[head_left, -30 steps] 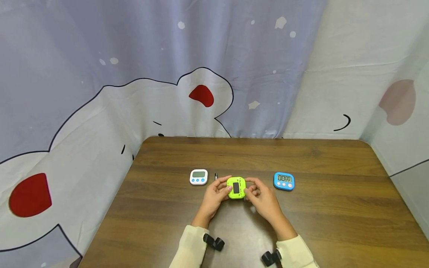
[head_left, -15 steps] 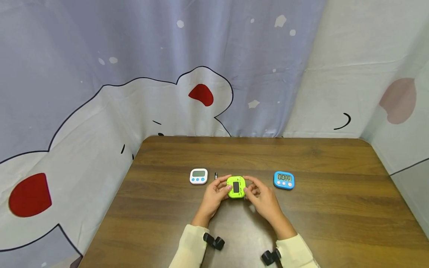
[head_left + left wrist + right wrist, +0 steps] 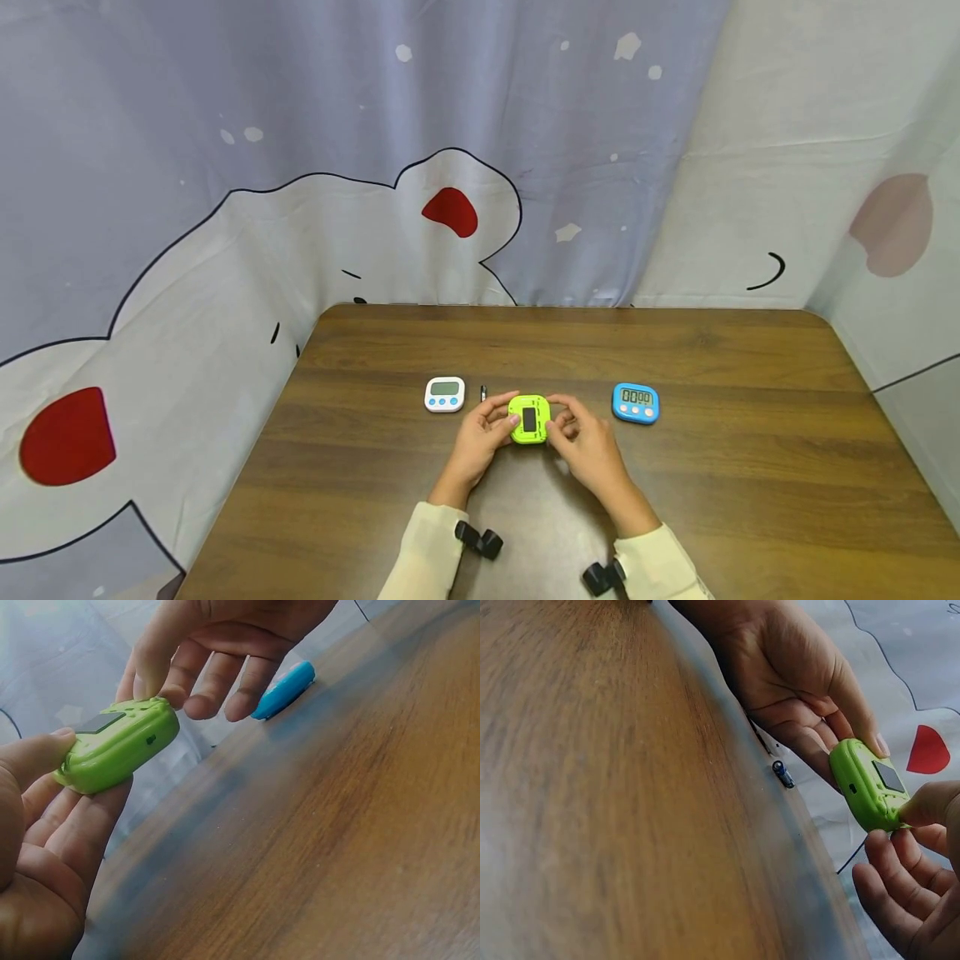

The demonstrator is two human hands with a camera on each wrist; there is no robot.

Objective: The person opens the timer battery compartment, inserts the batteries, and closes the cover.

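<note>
A lime-green digital timer (image 3: pixel 530 419) is held above the table, its back with a dark rectangle facing up. My left hand (image 3: pixel 478 440) grips its left side, thumb on top and fingers beneath. At the opposite end my right hand (image 3: pixel 590 451) pinches the edge between thumb and index finger, its other fingers loosely bent, as the left wrist view shows. A small slot marks the near side of the green timer (image 3: pixel 124 754). Behind the left fingers lies a small battery (image 3: pixel 783 774) on the table.
A white timer (image 3: pixel 445 395) lies left of the hands. To their right is a blue timer (image 3: pixel 636 404) with digits on its display. The brown wooden table (image 3: pixel 750 450) ends at a printed curtain (image 3: pixel 585 167) at the back.
Both hands keep hold of the green timer in nearly the same spot. The view has shifted very slightly; the white and blue timers stay where they were.
</note>
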